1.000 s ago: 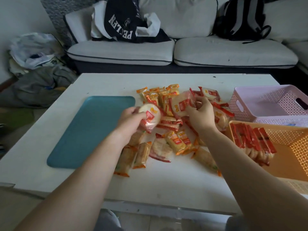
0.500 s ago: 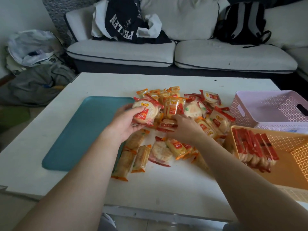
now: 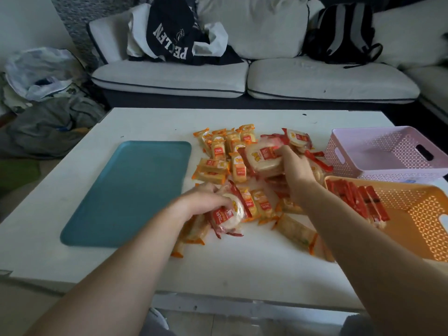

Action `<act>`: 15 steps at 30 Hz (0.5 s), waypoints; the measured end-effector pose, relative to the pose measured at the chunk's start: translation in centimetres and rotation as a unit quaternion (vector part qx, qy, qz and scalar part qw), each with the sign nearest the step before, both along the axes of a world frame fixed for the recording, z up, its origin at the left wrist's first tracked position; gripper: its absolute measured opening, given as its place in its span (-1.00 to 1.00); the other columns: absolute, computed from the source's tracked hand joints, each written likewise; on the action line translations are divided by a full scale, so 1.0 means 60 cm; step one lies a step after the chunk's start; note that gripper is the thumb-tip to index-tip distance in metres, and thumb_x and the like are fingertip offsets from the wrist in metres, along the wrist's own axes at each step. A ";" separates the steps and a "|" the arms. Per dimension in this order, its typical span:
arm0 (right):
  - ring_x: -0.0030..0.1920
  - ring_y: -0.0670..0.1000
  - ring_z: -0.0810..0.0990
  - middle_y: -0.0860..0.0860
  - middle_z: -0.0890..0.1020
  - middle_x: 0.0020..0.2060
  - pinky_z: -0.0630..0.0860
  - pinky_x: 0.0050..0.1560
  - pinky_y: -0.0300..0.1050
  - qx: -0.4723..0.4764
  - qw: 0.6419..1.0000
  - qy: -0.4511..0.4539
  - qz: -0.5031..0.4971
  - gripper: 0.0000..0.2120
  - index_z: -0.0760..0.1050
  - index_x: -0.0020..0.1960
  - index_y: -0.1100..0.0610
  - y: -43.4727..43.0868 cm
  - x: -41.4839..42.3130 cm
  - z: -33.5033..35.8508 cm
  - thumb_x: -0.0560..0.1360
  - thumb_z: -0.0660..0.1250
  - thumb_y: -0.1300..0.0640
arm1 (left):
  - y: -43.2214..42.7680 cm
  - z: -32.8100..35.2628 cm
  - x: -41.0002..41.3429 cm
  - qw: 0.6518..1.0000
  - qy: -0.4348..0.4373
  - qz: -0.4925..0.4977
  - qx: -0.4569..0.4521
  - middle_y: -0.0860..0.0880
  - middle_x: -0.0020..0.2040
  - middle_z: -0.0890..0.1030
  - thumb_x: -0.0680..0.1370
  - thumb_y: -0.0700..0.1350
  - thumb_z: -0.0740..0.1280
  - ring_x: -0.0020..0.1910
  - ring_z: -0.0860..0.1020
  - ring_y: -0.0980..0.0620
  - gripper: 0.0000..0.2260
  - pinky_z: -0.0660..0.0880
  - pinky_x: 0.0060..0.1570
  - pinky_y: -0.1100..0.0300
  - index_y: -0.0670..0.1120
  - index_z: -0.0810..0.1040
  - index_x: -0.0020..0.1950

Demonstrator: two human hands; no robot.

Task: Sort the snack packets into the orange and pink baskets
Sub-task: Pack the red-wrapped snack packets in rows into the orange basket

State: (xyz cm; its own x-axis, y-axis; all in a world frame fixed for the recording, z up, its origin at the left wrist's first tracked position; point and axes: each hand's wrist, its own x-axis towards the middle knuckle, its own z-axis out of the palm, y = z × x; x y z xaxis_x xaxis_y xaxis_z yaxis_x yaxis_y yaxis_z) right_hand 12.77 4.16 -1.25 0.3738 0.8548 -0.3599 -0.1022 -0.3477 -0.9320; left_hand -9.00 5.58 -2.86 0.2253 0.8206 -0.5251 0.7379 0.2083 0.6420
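A pile of snack packets [image 3: 225, 154], red-edged round ones and orange-edged oblong ones, covers the middle of the white table [image 3: 155, 122]. My left hand [image 3: 201, 202] grips round red packets [image 3: 228, 212] at the pile's near side. My right hand [image 3: 293, 166] holds up a round red packet [image 3: 261, 156] over the pile. The orange basket [image 3: 412, 209] at the right holds several red packets [image 3: 358, 200]. Behind it, the pink basket [image 3: 378, 151] shows nothing inside.
A teal tray [image 3: 128, 190] lies flat on the table's left half. Behind the table stands a white sofa [image 3: 266, 76] with dark clothing [image 3: 174, 35] and a black backpack [image 3: 344, 30]. Bags and clothes [image 3: 41, 93] are heaped on the floor at the left.
My left hand has dropped with its round packet to the pile's near side, onto another packet there. My right hand has risen from the pile with a round red packet.
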 end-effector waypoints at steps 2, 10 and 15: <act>-0.25 0.13 0.71 0.13 0.71 -0.21 0.66 -0.23 0.07 -0.075 0.982 0.164 0.057 -0.65 0.56 0.07 0.21 -0.028 -0.007 0.004 0.57 0.25 -0.08 | -0.003 0.000 0.015 1.000 0.015 -0.005 0.004 0.08 -0.02 0.65 0.43 0.08 0.51 -0.06 0.61 0.10 -0.77 0.55 0.00 0.15 0.07 0.56 0.00; -0.17 0.18 0.72 0.12 0.74 -0.10 0.64 -0.19 -0.01 -0.135 0.984 0.106 0.055 -0.61 0.61 0.12 0.13 -0.076 -0.054 -0.054 0.54 0.21 -0.12 | 0.002 -0.019 0.036 0.998 -0.048 0.034 0.017 -0.04 0.16 0.68 0.53 0.04 0.32 0.17 0.62 -0.08 -0.69 0.51 0.30 -0.06 -0.01 0.60 0.23; -0.17 0.05 0.69 0.05 0.72 -0.18 0.59 -0.15 -0.10 -0.102 0.991 0.079 0.034 -0.63 0.61 0.03 0.07 -0.077 -0.061 -0.059 0.61 0.13 -0.13 | -0.008 -0.013 0.057 0.983 -0.146 0.108 -0.036 -0.07 0.05 0.74 0.63 -0.07 0.36 0.07 0.69 -0.09 -0.82 0.59 0.23 -0.06 -0.05 0.63 0.20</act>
State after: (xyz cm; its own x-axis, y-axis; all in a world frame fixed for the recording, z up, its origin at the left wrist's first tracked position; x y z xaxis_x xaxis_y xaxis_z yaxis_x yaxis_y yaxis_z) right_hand 9.13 -0.47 -4.80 0.2437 0.7794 -0.5772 -0.2109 -0.5383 -0.8159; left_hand -5.61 5.12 -3.65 0.1990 0.8294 -0.5220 0.4587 0.3919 0.7975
